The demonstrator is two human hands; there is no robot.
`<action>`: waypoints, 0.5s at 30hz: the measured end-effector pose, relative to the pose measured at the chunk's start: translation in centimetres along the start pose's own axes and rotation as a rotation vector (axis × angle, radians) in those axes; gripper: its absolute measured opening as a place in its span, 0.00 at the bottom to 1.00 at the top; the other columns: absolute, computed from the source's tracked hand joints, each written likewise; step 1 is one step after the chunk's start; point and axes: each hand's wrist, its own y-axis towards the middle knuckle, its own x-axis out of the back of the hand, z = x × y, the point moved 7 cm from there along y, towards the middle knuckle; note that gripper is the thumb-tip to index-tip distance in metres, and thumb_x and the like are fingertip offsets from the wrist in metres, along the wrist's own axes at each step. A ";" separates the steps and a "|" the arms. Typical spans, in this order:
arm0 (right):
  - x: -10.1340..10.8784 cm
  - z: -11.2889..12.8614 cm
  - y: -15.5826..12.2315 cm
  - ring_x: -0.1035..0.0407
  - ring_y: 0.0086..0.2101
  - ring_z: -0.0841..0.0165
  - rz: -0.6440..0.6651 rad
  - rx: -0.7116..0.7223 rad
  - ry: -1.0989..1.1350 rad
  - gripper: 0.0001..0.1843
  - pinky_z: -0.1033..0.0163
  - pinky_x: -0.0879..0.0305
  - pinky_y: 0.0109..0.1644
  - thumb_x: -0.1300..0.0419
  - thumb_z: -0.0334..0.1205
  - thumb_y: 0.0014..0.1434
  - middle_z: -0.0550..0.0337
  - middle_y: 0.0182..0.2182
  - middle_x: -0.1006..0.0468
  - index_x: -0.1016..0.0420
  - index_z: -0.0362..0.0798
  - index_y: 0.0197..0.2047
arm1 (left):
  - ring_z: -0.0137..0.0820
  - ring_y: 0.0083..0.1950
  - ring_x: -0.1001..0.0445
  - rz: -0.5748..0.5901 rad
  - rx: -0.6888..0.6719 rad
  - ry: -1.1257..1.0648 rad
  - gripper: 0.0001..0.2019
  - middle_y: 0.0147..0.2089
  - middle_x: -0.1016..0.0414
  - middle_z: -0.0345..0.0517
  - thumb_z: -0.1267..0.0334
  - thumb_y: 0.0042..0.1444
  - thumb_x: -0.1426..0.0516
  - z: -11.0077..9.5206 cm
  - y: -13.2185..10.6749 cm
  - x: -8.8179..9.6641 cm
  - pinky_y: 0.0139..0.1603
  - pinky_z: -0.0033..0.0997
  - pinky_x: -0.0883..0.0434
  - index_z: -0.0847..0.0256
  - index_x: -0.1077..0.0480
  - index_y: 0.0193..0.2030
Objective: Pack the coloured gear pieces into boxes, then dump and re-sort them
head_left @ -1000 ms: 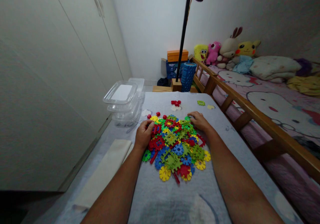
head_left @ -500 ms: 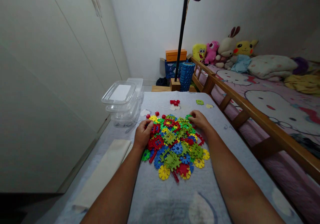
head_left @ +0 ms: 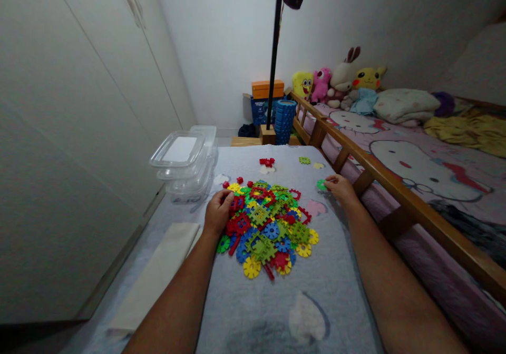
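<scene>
A heap of flat plastic building pieces (head_left: 260,215) lies on the cloth-covered table: notched discs and square lattices in red, green, blue and yellow. At the heap's left edge rests my left hand (head_left: 216,210), its fingers curled together against red pieces; what they hold, if anything, is hidden. My right hand (head_left: 342,188) is out to the right, near the table's edge, pinching a green notched disc (head_left: 321,185). Beyond the heap are a small group of red pieces (head_left: 266,161) and, farther right, a light green square piece (head_left: 304,160).
Clear plastic boxes with lids (head_left: 177,151) are stacked at the table's left side. A folded cream cloth (head_left: 158,275) lies nearer to me. A bed with a wooden rail (head_left: 366,177) runs along the right. A black pole (head_left: 274,53) stands behind the table.
My right hand has moved right, away from the heap, with the green disc in its fingers. My left hand stays at the heap's left edge. The whole view has shifted slightly.
</scene>
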 end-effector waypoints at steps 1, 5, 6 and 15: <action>0.5 -0.3 -0.3 0.34 0.24 0.68 -0.019 0.013 -0.014 0.10 0.64 0.41 0.27 0.36 0.43 0.43 0.62 0.23 0.28 0.30 0.51 0.30 | 0.41 0.48 0.23 0.000 0.002 0.002 0.20 0.42 0.19 0.47 0.46 0.56 0.43 0.0 0.0 0.0 0.57 0.40 0.30 0.60 0.22 0.41; 0.8 -0.8 -1.4 0.33 0.28 0.65 -0.090 0.098 -0.154 0.07 0.62 0.38 0.32 0.37 0.42 0.44 0.61 0.23 0.27 0.30 0.51 0.27 | 0.40 0.47 0.23 -0.001 0.002 0.007 0.20 0.42 0.19 0.46 0.46 0.55 0.43 -0.2 0.0 0.1 0.56 0.39 0.29 0.60 0.22 0.41; 0.7 -0.7 -1.6 0.33 0.28 0.65 -0.105 0.117 -0.198 0.06 0.61 0.38 0.33 0.38 0.42 0.44 0.61 0.23 0.26 0.30 0.51 0.27 | 0.40 0.47 0.23 -0.003 0.000 0.006 0.20 0.42 0.19 0.46 0.46 0.55 0.43 -0.2 0.0 0.1 0.55 0.39 0.29 0.60 0.22 0.41; -0.7 -0.1 -2.4 0.31 0.33 0.63 -0.052 0.216 -0.337 0.05 0.60 0.39 0.40 0.40 0.42 0.52 0.59 0.29 0.22 0.27 0.51 0.32 | 0.39 0.45 0.23 -0.010 0.011 0.001 0.20 0.42 0.19 0.47 0.46 0.54 0.42 0.6 0.1 0.1 0.52 0.38 0.29 0.61 0.22 0.42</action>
